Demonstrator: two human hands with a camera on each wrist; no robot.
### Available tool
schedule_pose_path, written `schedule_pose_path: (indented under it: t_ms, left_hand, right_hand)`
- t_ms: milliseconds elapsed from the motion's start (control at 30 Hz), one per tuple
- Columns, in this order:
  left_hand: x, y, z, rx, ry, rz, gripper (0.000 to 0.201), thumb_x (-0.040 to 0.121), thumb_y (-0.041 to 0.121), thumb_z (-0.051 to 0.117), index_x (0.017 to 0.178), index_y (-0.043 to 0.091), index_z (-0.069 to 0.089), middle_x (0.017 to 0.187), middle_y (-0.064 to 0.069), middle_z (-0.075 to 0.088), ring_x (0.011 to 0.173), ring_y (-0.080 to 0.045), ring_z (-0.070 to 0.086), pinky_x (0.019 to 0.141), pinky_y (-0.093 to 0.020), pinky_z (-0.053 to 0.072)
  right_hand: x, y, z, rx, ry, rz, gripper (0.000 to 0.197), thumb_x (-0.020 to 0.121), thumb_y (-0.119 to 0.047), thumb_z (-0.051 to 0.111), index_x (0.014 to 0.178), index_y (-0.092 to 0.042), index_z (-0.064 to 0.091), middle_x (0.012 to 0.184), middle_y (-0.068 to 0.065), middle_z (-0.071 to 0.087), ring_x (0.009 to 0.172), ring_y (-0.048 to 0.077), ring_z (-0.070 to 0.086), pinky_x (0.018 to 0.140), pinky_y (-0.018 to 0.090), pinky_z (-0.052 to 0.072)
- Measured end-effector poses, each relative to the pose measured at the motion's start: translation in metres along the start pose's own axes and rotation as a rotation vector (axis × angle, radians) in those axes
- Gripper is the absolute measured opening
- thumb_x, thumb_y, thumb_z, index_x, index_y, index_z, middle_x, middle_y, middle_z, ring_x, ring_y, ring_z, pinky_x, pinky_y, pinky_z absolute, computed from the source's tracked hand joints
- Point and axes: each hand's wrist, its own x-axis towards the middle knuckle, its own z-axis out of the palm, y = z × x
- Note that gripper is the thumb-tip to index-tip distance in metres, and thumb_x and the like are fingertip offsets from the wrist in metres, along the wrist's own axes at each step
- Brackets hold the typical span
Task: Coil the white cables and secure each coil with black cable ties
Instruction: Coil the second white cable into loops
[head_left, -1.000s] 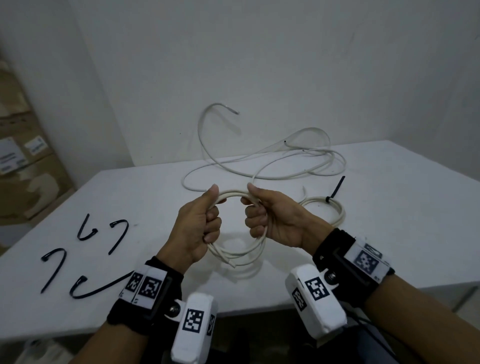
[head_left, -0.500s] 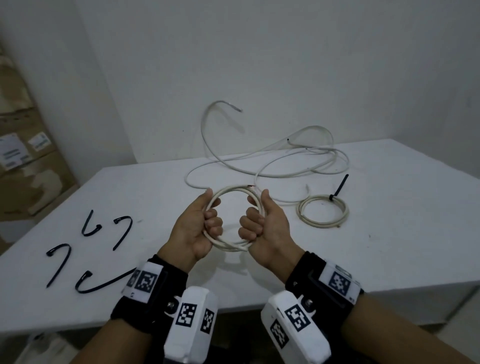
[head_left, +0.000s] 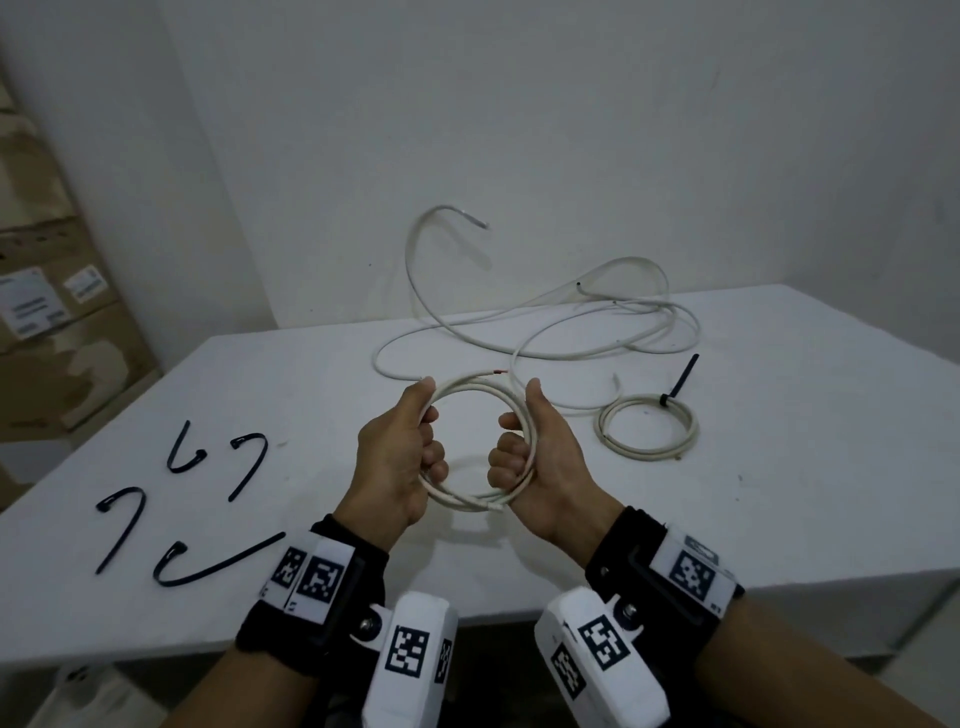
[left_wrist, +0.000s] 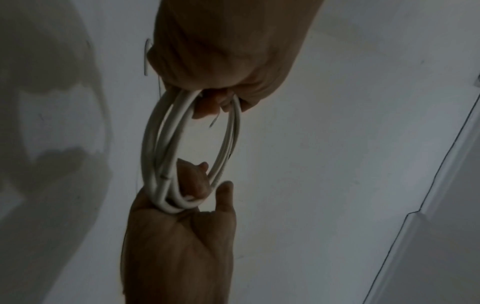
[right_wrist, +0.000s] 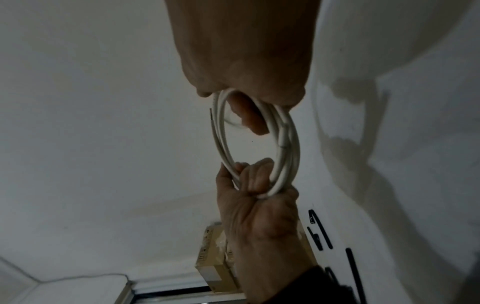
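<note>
Once both thumbs came upright, the left hand (head_left: 395, 457) and right hand (head_left: 540, 462) stayed clamped on the coil (head_left: 475, 501) at centre frame — winding looked done, tie next.

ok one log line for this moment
left hand grips coil | right hand grips coil | coil untied | loose ties on table
</note>
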Motion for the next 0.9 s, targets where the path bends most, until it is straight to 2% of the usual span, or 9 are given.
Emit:
schedule_pose_path:
  t_ms: [133, 233, 333, 433, 533, 567, 700, 833, 900]
  left_hand:
    - [0.003, 0.002, -0.004, -0.027, -0.029, -0.02, 0.028, 0.09, 0.029, 0.061, 0.072, 0.011, 0.047, 0.039, 0.008, 0.021, 0.03, -0.007, 0.018, 0.033, -0.014, 0.015]
    - [0.002, 0.001, -0.005, -0.041, -0.052, -0.044, 0.025, 0.09, 0.027, 0.059, 0.075, 0.01, 0.05, 0.04, 0.008, 0.02, 0.03, -0.007, 0.017, 0.034, -0.013, 0.013]
    - [0.0, 0.001, -0.006, -0.052, -0.058, -0.05, 0.023, 0.09, 0.026, 0.059, 0.076, 0.009, 0.051, 0.041, 0.008, 0.02, 0.03, -0.007, 0.017, 0.034, -0.013, 0.012]
    - [0.001, 0.003, -0.007, -0.069, -0.043, -0.052, 0.023, 0.089, 0.026, 0.06, 0.076, 0.009, 0.051, 0.041, 0.008, 0.019, 0.03, -0.007, 0.016, 0.033, -0.014, 0.011]
    - [0.001, 0.002, -0.006, -0.084, -0.011, -0.042, 0.023, 0.089, 0.025, 0.06, 0.074, 0.01, 0.051, 0.041, 0.008, 0.019, 0.03, -0.007, 0.017, 0.033, -0.013, 0.012]
    - [0.001, 0.001, -0.006, -0.089, -0.005, -0.038, 0.023, 0.089, 0.025, 0.06, 0.074, 0.01, 0.051, 0.041, 0.008, 0.019, 0.03, -0.007, 0.017, 0.033, -0.013, 0.012]
    - [0.001, -0.001, -0.006, -0.124, -0.033, -0.041, 0.024, 0.09, 0.026, 0.057, 0.073, 0.01, 0.05, 0.041, 0.007, 0.019, 0.03, -0.007, 0.017, 0.033, -0.012, 0.013]
    - [0.001, 0.001, -0.006, -0.144, -0.07, -0.052, 0.024, 0.09, 0.025, 0.057, 0.072, 0.011, 0.049, 0.04, 0.007, 0.018, 0.029, -0.007, 0.016, 0.033, -0.012, 0.012]
    - [0.0, 0.0, -0.005, -0.137, -0.087, -0.055, 0.024, 0.089, 0.026, 0.057, 0.072, 0.011, 0.049, 0.04, 0.007, 0.018, 0.03, -0.007, 0.016, 0.032, -0.011, 0.013]
  right_hand:
    - [-0.003, -0.006, -0.001, -0.148, -0.087, -0.089, 0.036, 0.092, -0.049, 0.049, 0.1, -0.014, 0.053, 0.069, 0.004, 0.052, 0.06, 0.016, 0.054, 0.057, 0.027, 0.048]
    - [-0.003, -0.013, 0.002, -0.528, -0.085, -0.34, 0.022, 0.094, -0.033, 0.053, 0.112, -0.021, 0.054, 0.093, 0.006, 0.059, 0.078, 0.017, 0.061, 0.064, 0.028, 0.053]
    - [-0.003, -0.019, 0.002, -0.813, -0.116, -0.579, 0.014, 0.094, -0.021, 0.055, 0.105, -0.018, 0.063, 0.087, 0.0, 0.062, 0.077, 0.017, 0.066, 0.066, 0.03, 0.055]
    - [-0.002, -0.023, 0.001, -0.893, -0.087, -0.656, 0.012, 0.092, -0.018, 0.057, 0.1, -0.019, 0.065, 0.082, -0.004, 0.065, 0.075, 0.015, 0.068, 0.067, 0.029, 0.057]
    - [0.0, -0.023, 0.001, -1.038, 0.001, -0.786, 0.006, 0.088, -0.018, 0.062, 0.085, -0.019, 0.067, 0.081, -0.008, 0.067, 0.075, 0.0, 0.062, 0.068, 0.008, 0.047]
    - [0.0, -0.022, 0.002, -1.084, 0.027, -0.816, 0.006, 0.088, -0.018, 0.062, 0.083, -0.019, 0.066, 0.084, -0.008, 0.067, 0.076, -0.002, 0.059, 0.067, 0.005, 0.043]
    - [0.0, -0.016, -0.002, -1.173, 0.001, -0.855, 0.003, 0.085, -0.017, 0.065, 0.082, -0.016, 0.066, 0.093, -0.002, 0.06, 0.084, 0.002, 0.054, 0.069, 0.009, 0.039]
    - [0.003, -0.013, -0.007, -1.217, -0.024, -0.86, 0.004, 0.082, -0.016, 0.068, 0.079, -0.015, 0.065, 0.09, 0.001, 0.057, 0.081, 0.003, 0.049, 0.069, 0.007, 0.036]
    - [0.007, -0.011, -0.009, -1.179, -0.001, -0.86, 0.018, 0.08, -0.016, 0.069, 0.071, -0.021, 0.055, 0.086, 0.002, 0.056, 0.074, 0.006, 0.05, 0.069, 0.015, 0.043]
